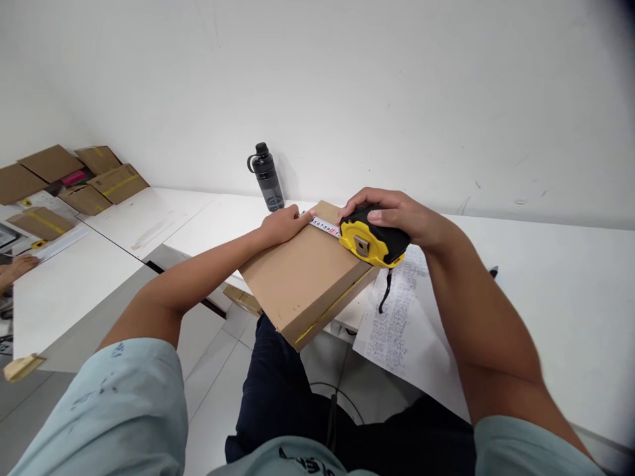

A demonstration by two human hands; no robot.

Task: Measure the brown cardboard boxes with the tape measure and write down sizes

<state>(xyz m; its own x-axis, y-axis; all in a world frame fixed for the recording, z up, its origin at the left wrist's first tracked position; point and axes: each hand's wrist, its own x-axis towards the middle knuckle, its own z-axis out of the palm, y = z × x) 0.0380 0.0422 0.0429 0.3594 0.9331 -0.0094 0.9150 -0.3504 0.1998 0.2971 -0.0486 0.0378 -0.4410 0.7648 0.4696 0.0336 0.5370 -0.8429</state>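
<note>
A closed brown cardboard box (297, 277) sits tilted at the table's near edge, its near corner sticking out over my lap. Yellow tape runs along its side. My right hand (397, 206) is wrapped round a yellow and black tape measure (362, 239), which rests at the box's right edge with its black strap hanging down. From it the white blade (325, 227) runs out across the top of the box. At the far left edge, my left hand (282, 226) is closed with its thumb on the blade's end; the fingers beneath are partly hidden.
A dark water bottle (268, 178) stands against the wall behind the box. Handwritten paper (397, 324) lies under my right arm, with a pen (493, 272) beyond it. Several cardboard boxes (116, 183) and another person's hand (20, 268) are at the left.
</note>
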